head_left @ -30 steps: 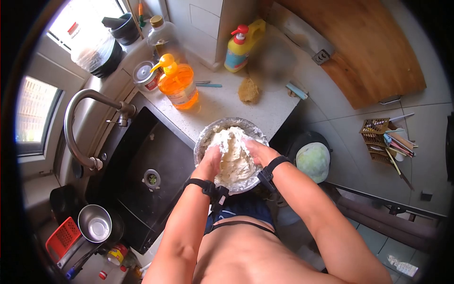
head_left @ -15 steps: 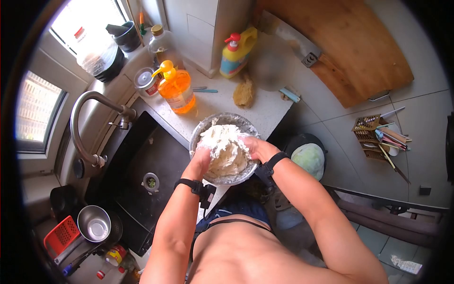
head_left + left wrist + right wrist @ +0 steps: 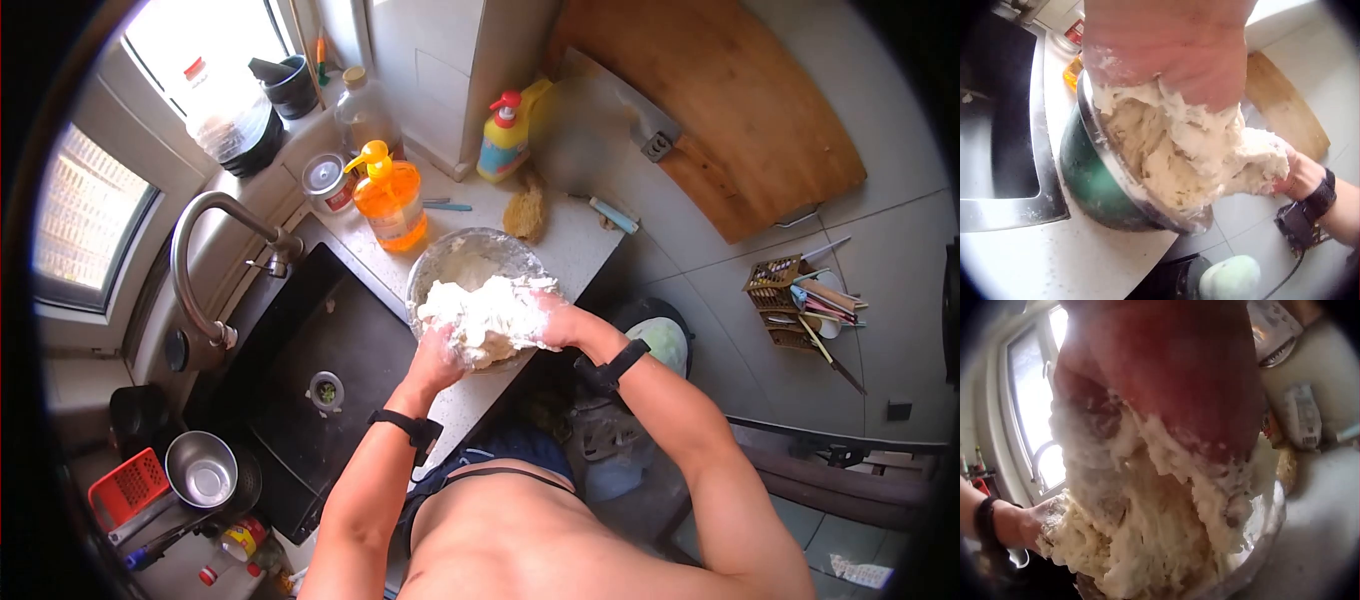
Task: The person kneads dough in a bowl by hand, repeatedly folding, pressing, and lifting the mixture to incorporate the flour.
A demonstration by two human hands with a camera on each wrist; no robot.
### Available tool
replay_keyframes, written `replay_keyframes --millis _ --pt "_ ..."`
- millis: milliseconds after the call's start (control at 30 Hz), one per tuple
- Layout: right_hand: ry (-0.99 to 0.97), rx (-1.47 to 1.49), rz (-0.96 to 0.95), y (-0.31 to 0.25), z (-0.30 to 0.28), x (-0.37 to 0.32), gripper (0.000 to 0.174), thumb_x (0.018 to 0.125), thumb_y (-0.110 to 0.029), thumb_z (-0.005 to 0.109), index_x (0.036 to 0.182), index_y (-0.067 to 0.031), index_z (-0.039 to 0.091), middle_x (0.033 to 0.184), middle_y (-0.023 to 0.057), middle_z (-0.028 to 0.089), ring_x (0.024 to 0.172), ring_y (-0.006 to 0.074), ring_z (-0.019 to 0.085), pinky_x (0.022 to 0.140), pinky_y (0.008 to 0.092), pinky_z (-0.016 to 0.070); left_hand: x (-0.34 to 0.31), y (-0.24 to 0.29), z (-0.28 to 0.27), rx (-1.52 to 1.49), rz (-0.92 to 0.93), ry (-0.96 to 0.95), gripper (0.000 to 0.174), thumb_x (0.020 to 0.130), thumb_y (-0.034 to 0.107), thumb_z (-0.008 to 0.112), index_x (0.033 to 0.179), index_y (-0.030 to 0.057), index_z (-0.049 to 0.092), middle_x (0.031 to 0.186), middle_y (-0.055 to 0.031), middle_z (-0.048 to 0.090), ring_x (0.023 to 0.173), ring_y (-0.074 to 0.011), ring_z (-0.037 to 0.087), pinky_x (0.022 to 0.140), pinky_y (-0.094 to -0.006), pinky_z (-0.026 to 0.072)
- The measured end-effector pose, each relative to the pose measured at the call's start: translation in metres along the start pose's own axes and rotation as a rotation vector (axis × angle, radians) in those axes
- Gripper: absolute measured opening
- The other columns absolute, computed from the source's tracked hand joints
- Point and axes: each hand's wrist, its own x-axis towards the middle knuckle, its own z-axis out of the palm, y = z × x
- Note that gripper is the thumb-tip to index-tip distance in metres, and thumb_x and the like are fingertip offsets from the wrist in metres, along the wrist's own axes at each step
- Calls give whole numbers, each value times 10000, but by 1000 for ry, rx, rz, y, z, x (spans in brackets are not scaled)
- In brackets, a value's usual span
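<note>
A big lump of sticky, pale dough (image 3: 490,315) lies over the near part of a metal bowl (image 3: 463,262), whose far inner wall shows with smears of dough. My left hand (image 3: 437,358) grips the lump's left side, its fingers sunk in and coated. On the opposite side my right hand (image 3: 568,322) holds the dough, and its fingertips are buried too. The left wrist view shows the bowl's green outside (image 3: 1094,178) tilted on the counter, with dough hanging over the rim. Ragged dough (image 3: 1160,519) clings around the right hand's fingers in the right wrist view.
Left of the bowl is a black sink (image 3: 330,330) with a curved faucet (image 3: 180,260). Behind the bowl stand an orange pump bottle (image 3: 392,205), a yellow pump bottle (image 3: 503,145) and a loofah sponge (image 3: 524,212). The counter (image 3: 585,250) ends at the right; a pale green melon (image 3: 662,342) sits beyond.
Both hands have pulled the dough up and toward the body, exposing the bowl's far inner wall. The right forearm has swung outward to the right.
</note>
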Motion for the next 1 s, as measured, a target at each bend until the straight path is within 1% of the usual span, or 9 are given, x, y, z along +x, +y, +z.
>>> replay_keyframes --millis 33,167,267,300,400,567,633,833,1000 --pt "-137 105 225 -16 -13 -6 348 788 -248 506 1077 -57 546 1106 156 542 985 324 506 870 369 401 -5 10 -2 138 15 40 385 676 118 650 1040 29 562 1056 -166 555 958 -334 535 847 -365 422" --pt "-157 5 -98 -18 -10 -8 350 782 -251 520 1067 -48 539 1064 167 559 974 316 520 871 358 405 -8 24 -5 325 11 -136 372 662 151 637 1012 46 569 1066 -182 533 989 -349 509 843 -401 435" --pt "-333 -80 -55 -30 -23 -9 309 771 -208 519 1030 -44 555 1038 170 570 976 316 524 868 356 409 0 19 1 419 3 -225 365 655 136 626 1007 53 574 1061 -174 534 1003 -330 507 860 -399 429" --pt "-432 -312 -78 -16 -11 -8 280 755 -148 511 1008 -46 571 1017 155 585 960 296 547 843 361 430 3 20 0 455 0 -268 352 665 132 609 1007 57 575 1069 -172 533 1007 -326 505 864 -396 426" --pt "-679 -471 250 -32 -11 6 253 738 -96 504 968 -48 600 979 136 605 938 277 571 814 369 452 13 16 1 544 -43 -397 322 706 130 547 1021 70 575 1099 -165 526 1026 -315 499 882 -390 414" --pt "-639 -575 78 1 17 13 170 713 -74 536 859 -58 621 916 122 619 875 275 602 753 369 483 30 11 8 656 -245 -661 346 803 173 404 1106 99 553 1193 -153 486 1093 -304 470 934 -390 372" --pt "-672 -605 57 8 23 16 151 719 -76 533 828 -67 637 910 113 622 871 268 606 750 368 485 30 2 16 686 -288 -675 368 820 194 386 1148 118 534 1234 -151 455 1131 -305 442 960 -392 343" --pt "-624 -525 182 26 36 28 199 764 -133 474 820 -69 655 877 118 637 844 278 612 749 366 486 42 -1 16 744 -340 -727 392 835 209 385 1206 151 497 1312 -139 382 1189 -309 388 992 -417 298" --pt "-705 -565 293 24 39 43 215 785 -132 503 926 -111 663 981 63 634 981 241 574 795 341 469 51 -5 20 739 -371 -698 380 835 200 386 1191 145 509 1306 -136 388 1191 -315 384 990 -440 293"
